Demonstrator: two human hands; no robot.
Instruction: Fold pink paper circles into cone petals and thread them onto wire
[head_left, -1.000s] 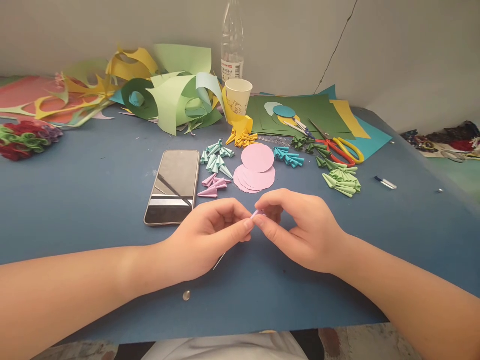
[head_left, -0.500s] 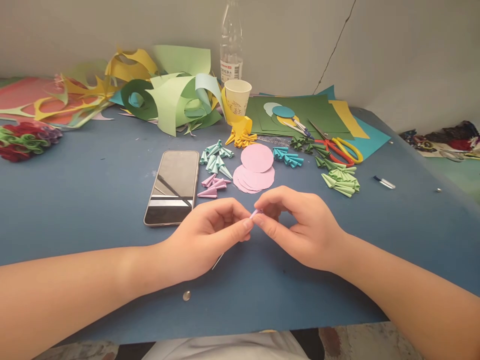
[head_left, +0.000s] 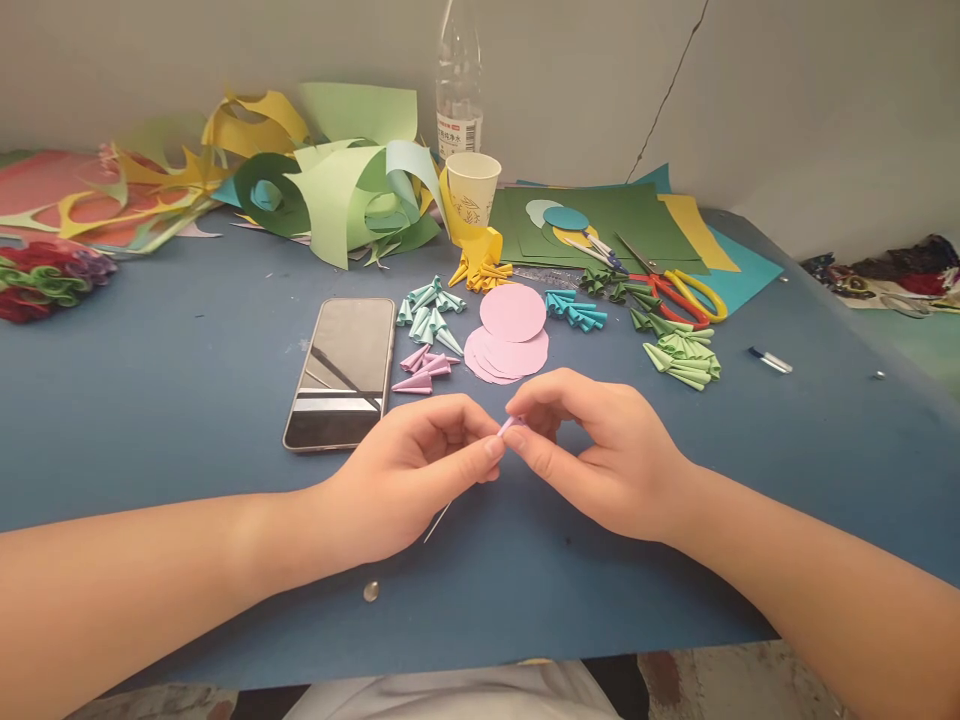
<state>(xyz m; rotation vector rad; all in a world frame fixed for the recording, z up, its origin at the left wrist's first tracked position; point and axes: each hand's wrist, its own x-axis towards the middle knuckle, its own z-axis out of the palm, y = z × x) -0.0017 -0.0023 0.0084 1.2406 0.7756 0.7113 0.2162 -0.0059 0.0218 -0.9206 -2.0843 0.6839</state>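
Note:
Between the fingertips of both hands is a small lilac rolled paper cone (head_left: pixel 511 425), mostly covered by the fingers. My left hand (head_left: pixel 420 470) pinches its left end with thumb and forefinger. At the other end, the thumb and forefinger of my right hand (head_left: pixel 611 455) are closed on it. Just beyond the hands lie a stack of pink paper circles (head_left: pixel 514 310) and a few finished lilac cones (head_left: pixel 426 372). A thin pale stick (head_left: pixel 437 522) pokes out from beneath my left hand.
A phone (head_left: pixel 341 370) lies left of the cones. Mint (head_left: pixel 431 315), yellow, blue (head_left: pixel 576 310) and green cones (head_left: pixel 682 360) sit in groups. Scissors (head_left: pixel 686 295), a paper cup (head_left: pixel 472 190), a bottle (head_left: pixel 459 90), paper sheets and curled offcuts (head_left: pixel 341 195) stand or lie behind.
The whole view has shifted very slightly. Both hands keep the same pinch on the lilac cone, with no clear movement.

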